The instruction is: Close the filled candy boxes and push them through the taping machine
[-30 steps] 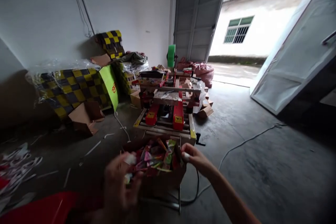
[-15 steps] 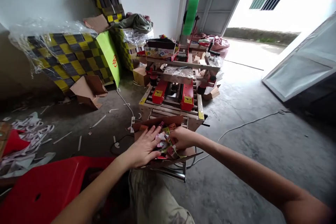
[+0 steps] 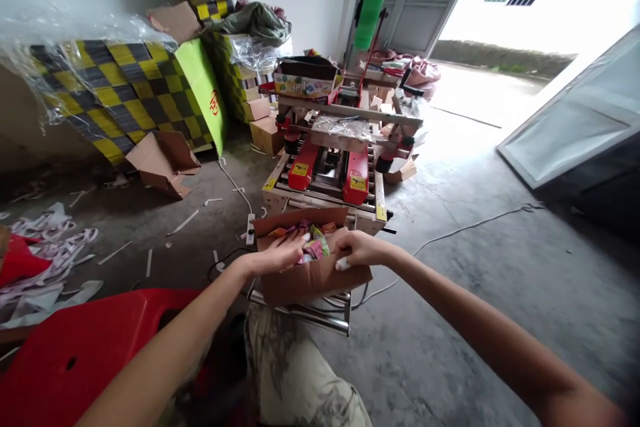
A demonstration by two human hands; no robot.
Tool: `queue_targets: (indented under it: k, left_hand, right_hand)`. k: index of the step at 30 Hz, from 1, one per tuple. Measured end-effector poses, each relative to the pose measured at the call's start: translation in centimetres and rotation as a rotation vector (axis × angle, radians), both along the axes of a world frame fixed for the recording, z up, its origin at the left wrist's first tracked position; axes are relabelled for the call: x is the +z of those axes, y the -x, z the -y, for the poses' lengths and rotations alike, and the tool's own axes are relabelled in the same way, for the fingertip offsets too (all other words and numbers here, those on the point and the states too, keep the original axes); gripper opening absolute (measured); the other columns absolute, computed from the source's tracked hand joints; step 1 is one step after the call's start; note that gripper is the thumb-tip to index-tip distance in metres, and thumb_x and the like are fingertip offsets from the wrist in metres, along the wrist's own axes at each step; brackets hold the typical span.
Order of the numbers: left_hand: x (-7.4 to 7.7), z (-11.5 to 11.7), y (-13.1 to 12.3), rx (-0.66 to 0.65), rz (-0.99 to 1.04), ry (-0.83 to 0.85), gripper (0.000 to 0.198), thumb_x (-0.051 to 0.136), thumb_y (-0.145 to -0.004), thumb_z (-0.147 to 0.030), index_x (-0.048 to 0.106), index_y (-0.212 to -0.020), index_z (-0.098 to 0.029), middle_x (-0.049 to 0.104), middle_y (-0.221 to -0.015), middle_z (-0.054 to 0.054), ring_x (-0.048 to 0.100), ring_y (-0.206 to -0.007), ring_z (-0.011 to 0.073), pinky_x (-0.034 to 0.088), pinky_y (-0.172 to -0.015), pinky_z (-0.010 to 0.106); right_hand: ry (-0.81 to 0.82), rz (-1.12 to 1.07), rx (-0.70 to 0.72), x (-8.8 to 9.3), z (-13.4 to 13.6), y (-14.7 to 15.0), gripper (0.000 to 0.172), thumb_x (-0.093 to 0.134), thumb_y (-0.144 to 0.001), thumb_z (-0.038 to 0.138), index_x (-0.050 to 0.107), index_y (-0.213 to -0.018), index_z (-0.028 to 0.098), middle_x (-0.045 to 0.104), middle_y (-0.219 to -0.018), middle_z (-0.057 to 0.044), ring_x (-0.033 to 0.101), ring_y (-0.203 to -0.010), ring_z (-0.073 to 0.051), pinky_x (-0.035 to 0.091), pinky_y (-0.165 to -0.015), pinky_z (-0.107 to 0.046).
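An open cardboard box point(image 3: 315, 283) holds small colourful packets point(image 3: 316, 245), heaped to near its top. My left hand point(image 3: 281, 255) reaches over the left part of the box and lies on the packets with its fingers stretched out. At the right end of the front flap, my right hand point(image 3: 364, 249) is closed round the cardboard edge, the thumb on the outer side. The rear flap stands upright behind the packets. Some of the packets are hidden under my left hand.
The box rests on steel rollers point(image 3: 320, 320) before a carton-sealing machine point(image 3: 330, 167) with green tape point(image 3: 373, 7). A red plastic stool point(image 3: 95, 353) stands at my left. Yellow-and-black stacks point(image 3: 120, 100) line the wall. A cable point(image 3: 465, 233) crosses the floor.
My right hand has left the packets and taken hold of the front flap, which has come up. My left hand has shifted slightly, still on the packets. The view has tilted down a little.
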State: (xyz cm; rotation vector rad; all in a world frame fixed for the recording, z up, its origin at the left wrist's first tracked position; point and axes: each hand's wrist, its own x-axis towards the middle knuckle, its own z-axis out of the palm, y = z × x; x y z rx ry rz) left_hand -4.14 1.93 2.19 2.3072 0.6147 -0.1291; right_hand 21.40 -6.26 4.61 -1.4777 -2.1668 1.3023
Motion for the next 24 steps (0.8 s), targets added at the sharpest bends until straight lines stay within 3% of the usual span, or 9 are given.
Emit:
queue_targets:
  k: [2, 5, 7, 9, 12, 15, 18, 21, 24]
  left_hand:
    - [0.5, 0.5, 0.4, 0.084, 0.024, 0.072, 0.071, 0.043, -0.087, -0.048, 0.019, -0.146, -0.018, 0.013, -0.151, 0.007, 0.014, -0.139, 0.0264, 0.02, -0.111, 0.045]
    - [-0.2, 4.2, -0.2, 0.314, 0.107, 0.01, 0.082, 0.052, -0.083, -0.039, 0.011, -0.147, -0.01, 0.01, -0.151, 0.014, 0.011, -0.139, 0.0287, 0.018, -0.112, 0.048]
    - [-1.6, 7.7, -1.9, 0.522, 0.177, -0.102, 0.077, 0.047, -0.085, -0.032, 0.009, -0.146, -0.007, 0.011, -0.15, 0.018, 0.008, -0.139, 0.0292, 0.014, -0.112, 0.052]
    - [-3.1, 11.1, -4.5, 0.773, 0.202, -0.163, 0.074, 0.042, -0.087, -0.031, 0.004, -0.146, -0.005, 0.008, -0.15, 0.022, 0.003, -0.139, 0.0314, 0.014, -0.109, 0.059]
    - [-4.5, 14.1, -8.3, 0.985, 0.132, -0.105, 0.074, 0.038, -0.087, -0.023, -0.003, -0.145, -0.004, 0.007, -0.149, 0.023, 0.0, -0.138, 0.0302, 0.012, -0.11, 0.058]
    - [-4.8, 15.3, -10.2, 1.018, 0.096, -0.007, 0.073, 0.033, -0.085, -0.013, -0.009, -0.145, -0.003, 0.006, -0.15, 0.019, -0.001, -0.138, 0.0257, 0.014, -0.113, 0.05]
    - [-4.3, 16.6, -9.5, 1.003, 0.147, -0.066, 0.071, 0.03, -0.084, -0.009, -0.005, -0.145, 0.0, 0.005, -0.15, 0.02, -0.002, -0.138, 0.0265, 0.015, -0.113, 0.05]
    - [-2.4, 18.0, -6.5, 0.838, 0.345, -0.285, 0.068, 0.038, -0.087, -0.017, 0.008, -0.146, -0.004, 0.003, -0.15, 0.021, -0.002, -0.137, 0.0311, 0.017, -0.112, 0.053]
    - [0.6, 17.2, -2.3, 0.732, 0.596, -0.416, 0.067, 0.041, -0.091, -0.028, 0.007, -0.148, -0.019, -0.001, -0.153, 0.011, -0.001, -0.138, 0.031, 0.024, -0.111, 0.052]
  right_hand:
    - [-0.096, 0.082, -0.076, -0.6, -1.0, 0.1, 0.021, 0.076, -0.064, 0.034, 0.066, -0.067, 0.016, 0.058, -0.065, 0.004, 0.053, -0.064, -0.013, 0.038, -0.06, -0.021]
    - [-0.33, 0.236, -0.319, -1.1, -0.7, 0.4, 0.029, 0.081, -0.056, 0.024, 0.066, -0.08, 0.016, 0.062, -0.078, 0.0, 0.057, -0.075, -0.018, 0.043, -0.067, -0.025]
    - [-0.534, 0.299, -0.506, -2.0, 0.5, 1.2, 0.038, 0.072, -0.065, 0.017, 0.063, -0.101, 0.016, 0.062, -0.101, -0.007, 0.055, -0.097, -0.025, 0.044, -0.083, -0.034]
    - [-0.708, 0.27, -0.637, -3.6, 2.0, 2.4, 0.048, 0.055, -0.076, 0.014, 0.052, -0.123, 0.015, 0.051, -0.125, -0.013, 0.042, -0.121, -0.026, 0.035, -0.101, -0.041]
    - [-0.642, 0.126, -0.598, -6.1, 3.5, 4.3, 0.055, 0.039, -0.088, 0.024, 0.033, -0.141, 0.017, 0.028, -0.147, -0.012, 0.022, -0.136, -0.024, 0.026, -0.11, -0.042]
    - [-0.451, 0.13, -0.501, -6.6, 3.9, 5.7, 0.055, 0.029, -0.092, 0.031, 0.024, -0.146, 0.02, 0.015, -0.151, -0.008, 0.008, -0.14, -0.023, 0.022, -0.111, -0.046]
    - [-0.385, 0.277, -0.496, -5.7, 4.0, 7.0, 0.056, 0.033, -0.091, 0.03, 0.022, -0.146, 0.024, 0.012, -0.152, -0.005, 0.004, -0.14, -0.025, 0.018, -0.11, -0.052]
    - [-0.357, 0.432, -0.532, -5.1, 4.4, 8.5, 0.058, 0.042, -0.09, 0.036, 0.025, -0.144, 0.03, 0.012, -0.151, -0.005, 0.006, -0.139, -0.029, 0.013, -0.106, -0.061]
    - [-0.401, 0.545, -0.524, -5.0, 4.8, 9.5, 0.056, 0.04, -0.091, 0.031, 0.023, -0.145, 0.031, 0.012, -0.151, -0.007, 0.007, -0.139, -0.03, 0.012, -0.103, -0.066]
